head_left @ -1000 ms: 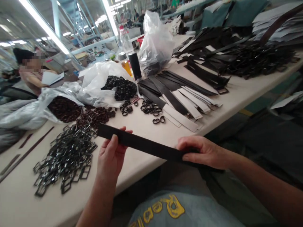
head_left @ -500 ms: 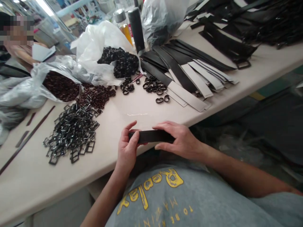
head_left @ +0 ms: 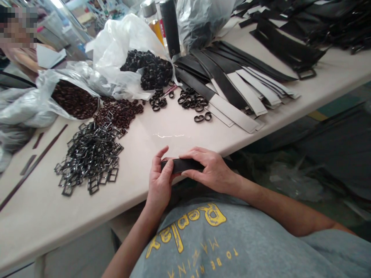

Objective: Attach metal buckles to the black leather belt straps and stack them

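Black strap, head view: this black strap (head_left: pixel 188 165) is lying between the two hands, its long axis running left to right across the body, at the near edge of the table (head_left: pixel 135 162).
Left hand: the left hand (head_left: pixel 159 187) is pinching the strap's left end, thumb on its face.
Right hand: the right hand (head_left: pixel 217 172) is closing narrowly round the right part, thumb along the near side; neither hand is nearer, both are touching.
Metal frames: a heap of metal frames (head_left: pixel 91 156) is lying to the left, near brown loops (head_left: pixel 118 112).
Strap stack: a fan of black and white strips (head_left: pixel 224 83) is lying beyond the right hand.
Shirt: the grey shirt (head_left: pixel 246 231) is bearing yellow lettering, apparently "Replay", with "TO BE" below; other words are reading unclearly.
Dark bottle: the dark bottle (head_left: pixel 169 29) is showing a mark too small to read.
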Available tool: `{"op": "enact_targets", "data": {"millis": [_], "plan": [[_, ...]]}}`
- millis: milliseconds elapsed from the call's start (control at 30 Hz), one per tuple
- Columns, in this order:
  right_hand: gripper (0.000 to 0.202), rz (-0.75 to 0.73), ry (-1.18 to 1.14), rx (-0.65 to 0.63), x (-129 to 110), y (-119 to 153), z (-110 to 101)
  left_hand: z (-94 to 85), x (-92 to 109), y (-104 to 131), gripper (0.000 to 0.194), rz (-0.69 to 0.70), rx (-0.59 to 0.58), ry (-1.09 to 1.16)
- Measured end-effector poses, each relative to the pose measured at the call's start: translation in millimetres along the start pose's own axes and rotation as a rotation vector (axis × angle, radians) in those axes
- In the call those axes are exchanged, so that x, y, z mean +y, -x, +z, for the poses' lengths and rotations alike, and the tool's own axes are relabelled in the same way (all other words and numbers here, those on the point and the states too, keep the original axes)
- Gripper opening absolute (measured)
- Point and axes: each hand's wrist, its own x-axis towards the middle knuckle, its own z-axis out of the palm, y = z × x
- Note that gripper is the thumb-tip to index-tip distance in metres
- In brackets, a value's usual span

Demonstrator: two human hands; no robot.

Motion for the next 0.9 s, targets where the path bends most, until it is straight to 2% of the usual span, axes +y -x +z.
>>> {"op": "enact_targets", "data": {"millis": [167, 267, 333, 467, 567, 633, 733, 833, 900], "plan": [[0.023, 0.032, 0.015, -0.068, -4, -2, 0, -8.3, -2, 3, 0.048, 0.0, -0.036, 0.005], [0.01, 0.034, 0.012, -0.08, -5, -2, 1, -18.5, 0, 5, 0.045, 0.094, -0.117, -0.148], [0.003, 0.026, 0.015, -0.072, -3, -1, 2, -24.7, 3, 5, 0.036, 0.269, -0.164, -0.403], [0.006, -0.021, 0.097, -0.06, -1, 2, 3, -28.5, 11, 4, 0.015, 0.701, -0.177, -0.895], [0.01, -0.062, 0.164, -0.057, -1, 3, 2, -25.1, 16, 4, 0.013, 0.885, -0.198, -1.054], [0.013, -0.075, 0.173, -0.056, -3, 3, 1, -22.0, 16, 3, 0.01, 0.952, -0.223, -1.098], [0.013, -0.082, 0.158, -0.077, -4, 3, 2, -17.8, 15, 3, 0.008, 0.912, -0.246, -1.023], [0.013, -0.073, 0.138, -0.12, -2, 4, 2, -17.2, 15, 5, 0.008, 0.783, -0.239, -0.79], [0.013, -0.04, 0.132, -0.138, 3, 5, 0, -20.7, 18, 10, 0.011, 0.709, -0.19, -0.62]]}}
